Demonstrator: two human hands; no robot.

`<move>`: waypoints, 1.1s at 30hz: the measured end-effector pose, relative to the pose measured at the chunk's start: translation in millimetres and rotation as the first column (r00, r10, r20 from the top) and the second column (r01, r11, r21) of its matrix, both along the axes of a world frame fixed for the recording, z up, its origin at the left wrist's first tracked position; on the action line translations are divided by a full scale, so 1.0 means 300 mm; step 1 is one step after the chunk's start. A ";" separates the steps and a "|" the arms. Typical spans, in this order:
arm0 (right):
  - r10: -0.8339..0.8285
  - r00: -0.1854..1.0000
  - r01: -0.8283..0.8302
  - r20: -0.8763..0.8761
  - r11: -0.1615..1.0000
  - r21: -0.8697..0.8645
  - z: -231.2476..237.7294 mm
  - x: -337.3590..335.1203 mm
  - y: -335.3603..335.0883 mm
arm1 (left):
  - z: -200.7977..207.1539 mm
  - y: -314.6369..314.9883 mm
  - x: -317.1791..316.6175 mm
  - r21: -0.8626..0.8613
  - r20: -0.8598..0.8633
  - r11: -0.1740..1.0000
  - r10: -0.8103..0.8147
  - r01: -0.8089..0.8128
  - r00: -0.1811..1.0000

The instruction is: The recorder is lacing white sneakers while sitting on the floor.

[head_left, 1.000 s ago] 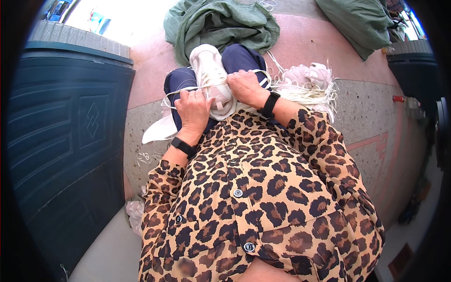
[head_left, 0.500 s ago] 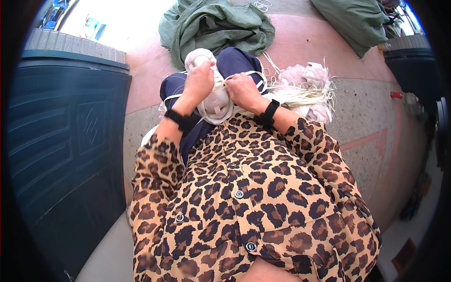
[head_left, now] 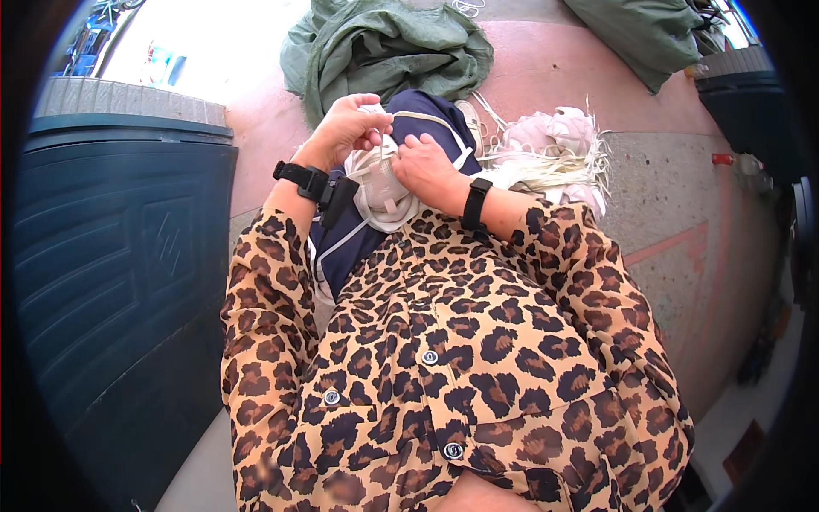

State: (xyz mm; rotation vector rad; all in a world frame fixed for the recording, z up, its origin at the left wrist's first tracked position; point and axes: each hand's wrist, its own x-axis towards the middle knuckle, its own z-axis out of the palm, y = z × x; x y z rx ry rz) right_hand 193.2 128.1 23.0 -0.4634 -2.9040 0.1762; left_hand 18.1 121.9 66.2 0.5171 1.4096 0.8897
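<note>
A pale pink and white shoe [head_left: 381, 189] lies across my navy trouser legs, its top partly covered by my hands. Above its upper, my left hand [head_left: 348, 130] pinches a white shoelace [head_left: 426, 118] between thumb and fingers. The lace loops over my right trouser leg. My right hand [head_left: 428, 173] is closed low against the shoe's lace area, fingers curled on a lace; the exact grip is partly hidden. More lace hangs over my left thigh. Both wrists wear black bands.
Several pale pink shoes [head_left: 559, 130] lie on the floor at my right with a bundle of white laces [head_left: 546, 169]. A crumpled green sack [head_left: 388, 55] is ahead, another green sack [head_left: 640, 43] at far right. A dark blue panelled door [head_left: 128, 256] stands left.
My left hand has risen off the shoe and turned, now pinching a lace above it. My right hand has shifted slightly left and down onto the shoe.
</note>
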 end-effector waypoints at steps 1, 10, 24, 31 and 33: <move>0.019 0.998 -0.026 0.068 0.993 0.113 0.017 -0.010 0.008 | 0.008 -0.004 -0.005 0.002 -0.005 1.000 0.004 -0.004 1.000; 0.089 0.570 -0.232 -0.817 0.971 -0.056 0.437 -0.062 0.071 | -0.167 0.046 0.007 -0.059 0.197 0.996 0.078 -0.067 0.977; -0.504 0.552 -0.533 -0.664 0.399 -0.746 0.570 0.087 0.215 | -0.060 -0.294 -0.051 -0.035 -0.623 0.965 -0.225 0.261 0.749; -0.084 0.956 0.275 0.281 -0.072 -0.959 0.101 -0.061 0.006 | -0.084 -0.323 -0.050 0.042 -0.663 0.936 -0.235 0.349 0.711; -0.103 0.957 0.266 0.270 -0.045 -0.963 0.030 -0.071 -0.037 | -0.054 -0.318 -0.043 0.029 -0.560 0.983 -0.136 0.184 0.817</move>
